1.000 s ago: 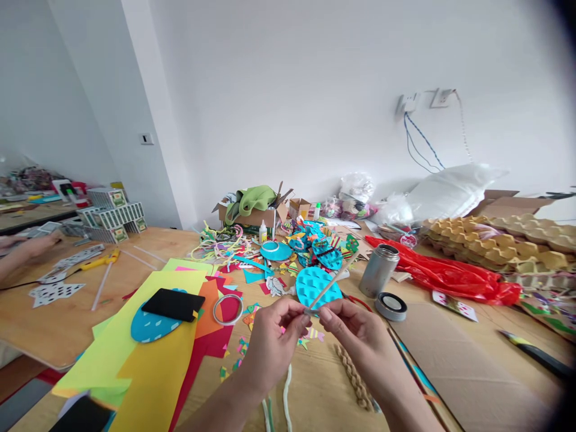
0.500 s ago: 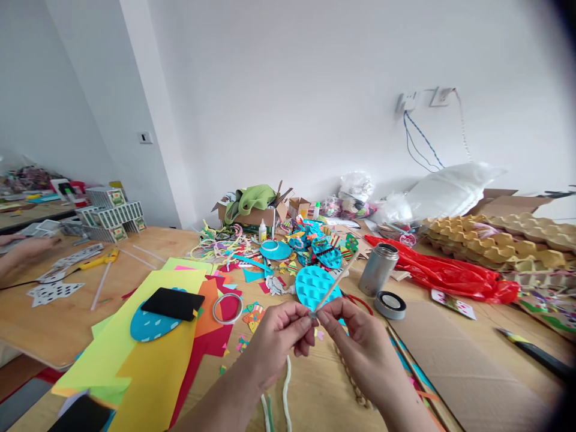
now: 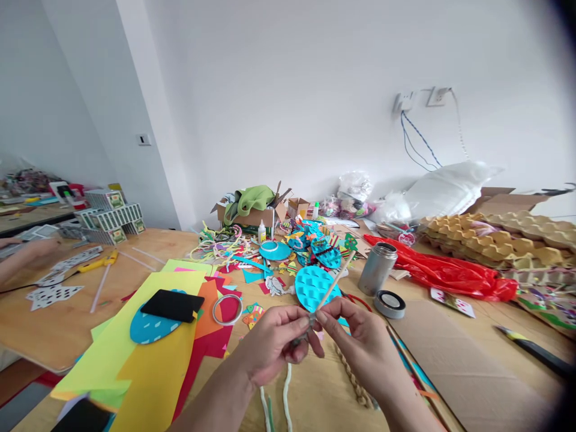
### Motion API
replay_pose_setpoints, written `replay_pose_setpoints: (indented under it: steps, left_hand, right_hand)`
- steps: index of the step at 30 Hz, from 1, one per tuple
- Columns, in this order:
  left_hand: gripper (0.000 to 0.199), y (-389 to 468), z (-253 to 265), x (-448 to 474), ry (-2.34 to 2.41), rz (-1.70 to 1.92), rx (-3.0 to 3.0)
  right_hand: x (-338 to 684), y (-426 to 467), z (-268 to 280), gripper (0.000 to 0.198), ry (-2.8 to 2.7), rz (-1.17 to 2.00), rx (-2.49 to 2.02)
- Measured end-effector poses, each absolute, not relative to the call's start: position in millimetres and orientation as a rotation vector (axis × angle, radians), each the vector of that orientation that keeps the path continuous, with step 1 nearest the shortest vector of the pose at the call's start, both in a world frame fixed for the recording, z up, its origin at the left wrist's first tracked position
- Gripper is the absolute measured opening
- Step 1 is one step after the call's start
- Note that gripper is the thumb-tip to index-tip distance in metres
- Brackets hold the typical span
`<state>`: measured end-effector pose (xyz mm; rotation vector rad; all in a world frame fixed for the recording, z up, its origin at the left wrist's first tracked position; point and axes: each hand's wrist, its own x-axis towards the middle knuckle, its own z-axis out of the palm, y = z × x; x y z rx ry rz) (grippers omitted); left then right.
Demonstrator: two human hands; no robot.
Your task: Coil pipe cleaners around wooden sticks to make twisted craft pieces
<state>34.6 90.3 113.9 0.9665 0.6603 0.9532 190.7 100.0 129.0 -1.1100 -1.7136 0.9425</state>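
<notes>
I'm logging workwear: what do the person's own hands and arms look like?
The left hand and right hand are ungloved. Both forearms are bare as far as the picture shows: no sleeve, watch or bracelet is in view. I see no ring on the visible fingers.

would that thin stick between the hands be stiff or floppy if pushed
Probably stiff: the thin stick juts up straight, without visible sag. Likely light too, being slender and held near just its lower end. A hard sideways push might snap it, given that thinness.
</notes>
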Motion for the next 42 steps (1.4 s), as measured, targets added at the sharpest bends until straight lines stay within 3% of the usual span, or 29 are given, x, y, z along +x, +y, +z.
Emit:
replay_pose_setpoints:
  steps: [6, 19, 28, 36, 42]
  left_hand:
    - [0.023, 84.2, 121.9, 43.1, 0.963, 1.18, 1.319]
    - [0.025, 85.1, 119.4, 45.1, 1.082, 1.262, 1.326]
    - [0.025, 87.4, 112.3, 48.0, 0.873, 1.207, 0.992]
    - [0.024, 95.1, 107.2, 36.5, 0.655, 0.948, 0.653]
    - [0.02, 94.6, 106.6, 37.8, 0.605, 0.934, 0.672]
  right_hand:
    - [187.7, 100.3, 131.3, 0.033, -1.785, 0.936, -1.128]
    - [187.6, 102.3, 126.8, 0.031, -1.74, 0.916, -1.14]
    - [185.1, 102.0, 127.3, 0.027, -1.778, 0.774, -1.207]
    - [187.6, 102.7, 128.1, 0.025, -1.859, 0.702, -1.225]
    - [188.6, 103.7, 126.1, 0.022, -1.903, 0.623, -1.205]
